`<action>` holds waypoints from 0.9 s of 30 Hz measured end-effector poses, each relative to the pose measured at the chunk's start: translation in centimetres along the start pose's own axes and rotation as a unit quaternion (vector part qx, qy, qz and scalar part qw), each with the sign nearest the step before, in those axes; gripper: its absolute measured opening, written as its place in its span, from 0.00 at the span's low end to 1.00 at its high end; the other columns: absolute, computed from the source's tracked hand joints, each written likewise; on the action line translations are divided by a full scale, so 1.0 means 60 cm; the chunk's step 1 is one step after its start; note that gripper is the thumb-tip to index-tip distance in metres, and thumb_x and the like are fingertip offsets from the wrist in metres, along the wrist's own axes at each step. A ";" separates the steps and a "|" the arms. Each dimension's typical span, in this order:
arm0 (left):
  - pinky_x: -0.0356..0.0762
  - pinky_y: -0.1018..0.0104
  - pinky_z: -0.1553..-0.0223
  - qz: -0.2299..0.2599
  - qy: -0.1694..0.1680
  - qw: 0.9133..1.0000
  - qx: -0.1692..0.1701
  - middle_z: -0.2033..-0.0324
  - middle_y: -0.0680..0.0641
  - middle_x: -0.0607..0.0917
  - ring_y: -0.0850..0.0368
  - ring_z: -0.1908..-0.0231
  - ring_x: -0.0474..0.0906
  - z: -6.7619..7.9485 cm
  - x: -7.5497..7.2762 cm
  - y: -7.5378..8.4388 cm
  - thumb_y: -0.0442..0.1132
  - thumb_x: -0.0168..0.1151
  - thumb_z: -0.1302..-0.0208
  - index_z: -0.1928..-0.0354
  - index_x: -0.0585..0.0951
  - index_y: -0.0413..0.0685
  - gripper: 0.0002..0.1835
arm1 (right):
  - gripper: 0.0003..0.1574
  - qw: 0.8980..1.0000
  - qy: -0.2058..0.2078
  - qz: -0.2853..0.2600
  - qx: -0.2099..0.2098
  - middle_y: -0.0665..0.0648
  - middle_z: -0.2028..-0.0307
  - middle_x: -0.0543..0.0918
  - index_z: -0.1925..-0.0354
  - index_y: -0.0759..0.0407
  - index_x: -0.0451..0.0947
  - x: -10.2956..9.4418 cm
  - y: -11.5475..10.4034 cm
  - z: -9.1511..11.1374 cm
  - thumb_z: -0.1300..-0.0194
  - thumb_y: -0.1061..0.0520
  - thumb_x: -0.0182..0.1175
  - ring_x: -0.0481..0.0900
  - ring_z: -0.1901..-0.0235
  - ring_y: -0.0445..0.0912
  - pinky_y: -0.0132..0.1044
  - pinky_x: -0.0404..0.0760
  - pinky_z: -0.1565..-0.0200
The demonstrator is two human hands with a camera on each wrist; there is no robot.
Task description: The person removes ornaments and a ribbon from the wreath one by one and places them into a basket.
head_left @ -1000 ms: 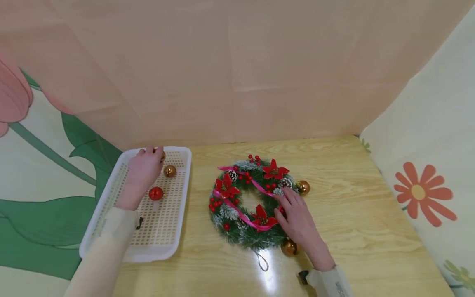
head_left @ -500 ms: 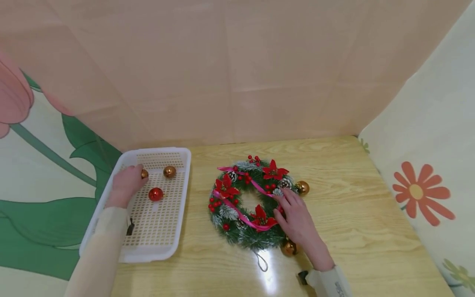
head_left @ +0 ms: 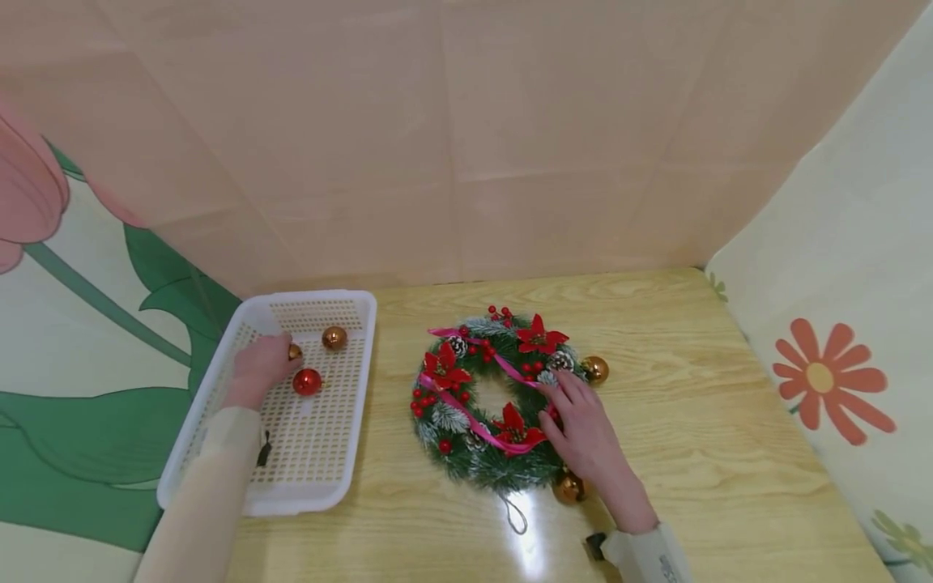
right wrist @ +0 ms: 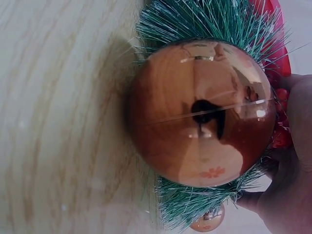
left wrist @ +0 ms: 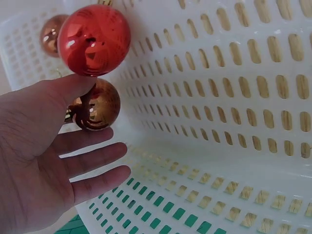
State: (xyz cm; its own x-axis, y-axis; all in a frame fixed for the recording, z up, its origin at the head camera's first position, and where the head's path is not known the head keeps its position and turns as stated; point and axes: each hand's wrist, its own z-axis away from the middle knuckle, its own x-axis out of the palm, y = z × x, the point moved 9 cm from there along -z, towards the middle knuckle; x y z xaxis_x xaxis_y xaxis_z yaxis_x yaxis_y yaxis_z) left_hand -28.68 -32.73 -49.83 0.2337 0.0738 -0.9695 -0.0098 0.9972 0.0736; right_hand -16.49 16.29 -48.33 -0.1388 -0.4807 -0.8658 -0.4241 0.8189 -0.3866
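The left hand (head_left: 261, 362) reaches into the white basket (head_left: 302, 492), a plastic oblong pierced with small slots, and its grip is clamped on a gold ball (left wrist: 101, 106), smooth, round and mirror-bright, pinched between thumb and forefinger while the other fingers stand straight. Whether this ball touches the basket's floor cannot be told. Glossy too, the red ball (head_left: 307, 381) lies just beside it at 5 o'clock, and another gold one sits near at 2 to 3 o'clock. The left sleeve (head_left: 195, 514) crosses the rim at 7 o'clock, hiding part of the slots. With the basket at its 9 o'clock, the bristly wreath (head_left: 503, 465) lies on the wood-grained desk (head_left: 692, 405), bearing soft red flowers at 1, 5 and 10 o'clock, rough pine cones, round berries and a shiny pink ribbon (head_left: 474, 421). The right hand (head_left: 583, 417) rests on it at 3 to 4 o'clock, grip apart, fingers relaxed and covering some foliage. Shiny gold baubles sit against the wreath's edge between 2 and 3 and between 4 and 5 o'clock; a thin cord loop (head_left: 517, 520) sticks out near 6.
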 end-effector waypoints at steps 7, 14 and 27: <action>0.75 0.48 0.72 -0.010 -0.023 1.000 -0.013 0.69 0.37 0.79 0.41 0.68 0.77 -0.001 0.008 0.002 0.47 0.60 0.38 0.55 0.74 0.35 0.20 | 0.25 1.000 0.001 0.002 -0.004 0.64 0.35 0.65 0.42 0.57 0.74 0.000 -0.002 0.000 0.36 0.51 0.58 0.58 0.34 0.58 0.57 0.57 0.37; 0.75 0.45 0.67 -0.009 -0.020 1.000 -0.010 0.62 0.33 0.79 0.38 0.63 0.77 0.006 0.004 0.008 0.48 0.60 0.38 0.48 0.72 0.32 0.26 | 0.25 1.000 0.002 0.000 -0.003 0.64 0.35 0.65 0.43 0.57 0.74 0.002 0.001 0.000 0.36 0.51 0.58 0.58 0.34 0.58 0.57 0.57 0.37; 0.74 0.38 0.70 -0.017 0.116 0.993 0.022 0.56 0.31 0.75 0.33 0.62 0.74 0.067 -0.085 0.041 0.47 0.62 0.39 0.42 0.69 0.36 0.28 | 0.25 1.000 0.002 0.001 -0.004 0.64 0.36 0.66 0.43 0.58 0.74 -0.003 -0.005 -0.002 0.38 0.53 0.61 0.58 0.35 0.59 0.58 0.58 0.38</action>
State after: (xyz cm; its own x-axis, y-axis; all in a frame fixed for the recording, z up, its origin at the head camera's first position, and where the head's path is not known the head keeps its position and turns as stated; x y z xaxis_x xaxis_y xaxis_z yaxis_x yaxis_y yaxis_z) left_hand -26.00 -30.71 -43.76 0.0023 0.0459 -0.9989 0.0377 0.9982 0.0460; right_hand -16.42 16.09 -48.02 -0.1438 -0.4804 -0.8652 -0.4312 0.8173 -0.3822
